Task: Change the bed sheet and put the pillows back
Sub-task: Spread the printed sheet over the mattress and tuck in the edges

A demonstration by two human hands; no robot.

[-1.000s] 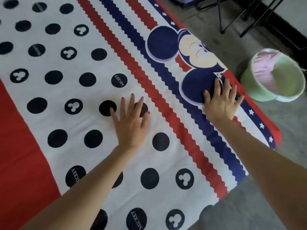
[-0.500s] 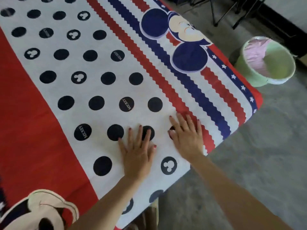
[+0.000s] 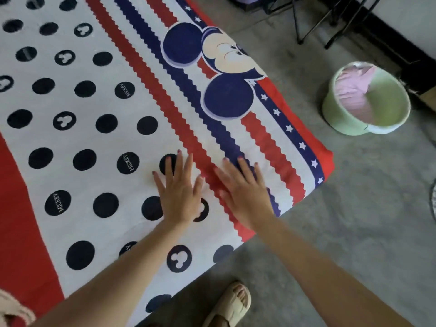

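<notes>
Bed sheet [image 3: 99, 142]: cartoon-print cotton, white field with dark dots, red and navy zigzag stripes, star border. It lies spread across the mattress and drapes over the near edge and the right-hand corner. The surface visible here appears flat; no marked creases can be made out around the hands.

Left hand [image 3: 180, 197]: palm down on the dotted field, fingers straight and fanned, holding nothing. Right hand [image 3: 245, 197]: palm down just beside it, lying across the zigzag stripes, fingers straight and fanned, holding nothing. The 2 hands are near each other but not touching.

Governing relation: the stripes run diagonally away from the person toward the upper left, roughly parallel to the right-hand bed edge. The right hand is the nearer of the 2 to that edge and to the draped corner [image 3: 326, 161]; the left hand sits inboard of it.

Judgement: smoothing stage, sheet already laid. Any tucking at the corner would fall to the right hand.

No pillows in view.

Also present: green plastic basin [image 3: 330, 112] with pink cloth on the concrete floor [image 3: 354, 208], well apart from the bed; 1 beige slipper [image 3: 226, 310] below the near edge.
</notes>
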